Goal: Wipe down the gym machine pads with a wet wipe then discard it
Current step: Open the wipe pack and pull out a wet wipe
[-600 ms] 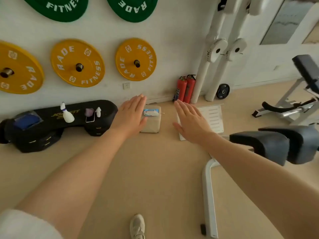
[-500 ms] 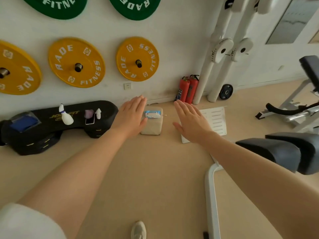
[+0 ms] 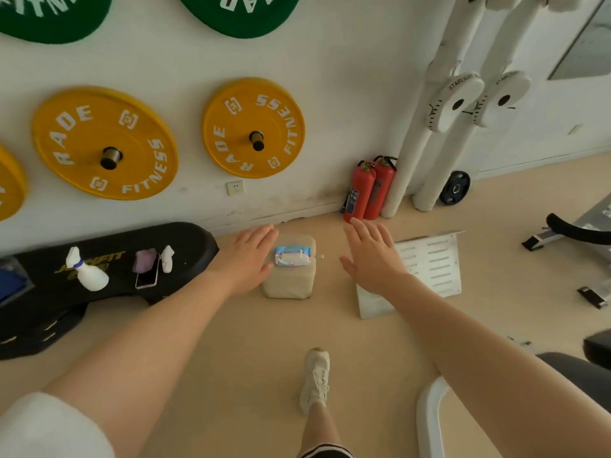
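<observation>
Beige gym flooring (image 3: 205,375) fills the lower half of your view, and your white sneaker (image 3: 315,378) stands on it nearest to you. To the sneaker's right, the white frame tube (image 3: 429,421) and a dark pad (image 3: 591,375) of the gym machine sit at the edge of view.

Farther out, take the tan block (image 3: 289,279) on the floor as your landmark. On top of it lies the wet wipe pack (image 3: 292,256), blue-edged with a white flap; whether a wipe is pulled out, you cannot tell. Your left hand (image 3: 246,259) is spread flat with straight fingers just beside the block's left side, holding nothing. Your right hand (image 3: 372,256) is likewise spread and holding nothing, a little apart from the block on its right, over a white slotted panel (image 3: 436,262) lying on the floor.

Left of the block, a black padded platform (image 3: 109,259) carries a white spray bottle (image 3: 86,274) lying on its side, a phone (image 3: 148,276), a purple cloth (image 3: 143,259) and a small white item (image 3: 167,258); what is in the bottle cannot be seen.

Beyond the block, against the white wall (image 3: 347,94), two red fire extinguishers (image 3: 368,190) stand side by side. Above them to the left hang yellow weight plates (image 3: 253,127), with green plates (image 3: 238,11) higher still.
</observation>
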The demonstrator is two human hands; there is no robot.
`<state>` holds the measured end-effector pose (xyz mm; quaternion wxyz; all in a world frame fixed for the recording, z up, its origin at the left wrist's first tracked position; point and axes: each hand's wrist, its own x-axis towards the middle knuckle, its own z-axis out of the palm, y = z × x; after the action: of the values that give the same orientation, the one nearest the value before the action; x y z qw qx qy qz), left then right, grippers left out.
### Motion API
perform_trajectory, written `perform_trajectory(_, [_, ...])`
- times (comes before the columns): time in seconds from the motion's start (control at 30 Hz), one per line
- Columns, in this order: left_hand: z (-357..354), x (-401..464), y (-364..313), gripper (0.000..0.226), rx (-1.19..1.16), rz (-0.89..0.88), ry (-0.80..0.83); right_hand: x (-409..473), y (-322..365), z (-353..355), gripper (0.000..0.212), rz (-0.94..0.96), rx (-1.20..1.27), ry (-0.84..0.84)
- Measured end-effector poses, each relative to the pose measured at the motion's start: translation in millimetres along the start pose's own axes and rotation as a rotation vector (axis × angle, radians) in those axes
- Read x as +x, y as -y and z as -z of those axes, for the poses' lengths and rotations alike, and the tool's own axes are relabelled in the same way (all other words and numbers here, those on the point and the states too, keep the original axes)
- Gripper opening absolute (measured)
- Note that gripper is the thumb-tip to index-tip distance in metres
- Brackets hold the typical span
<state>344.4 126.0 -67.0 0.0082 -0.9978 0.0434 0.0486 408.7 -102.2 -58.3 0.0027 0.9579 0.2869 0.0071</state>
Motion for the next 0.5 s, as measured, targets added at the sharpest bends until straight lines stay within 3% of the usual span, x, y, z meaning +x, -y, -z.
perform_trajectory(0.27, [-43, 190, 41, 0.061, -0.171, 0.106, 0.059, 206, -68, -63, 0.060, 0.070, 0.055, 0.211])
perform_trajectory(0.5, [-159, 289, 88, 0.062, -0.306, 0.245, 0.131, 316, -66, -187, 0.054, 0.114, 0.168, 0.353])
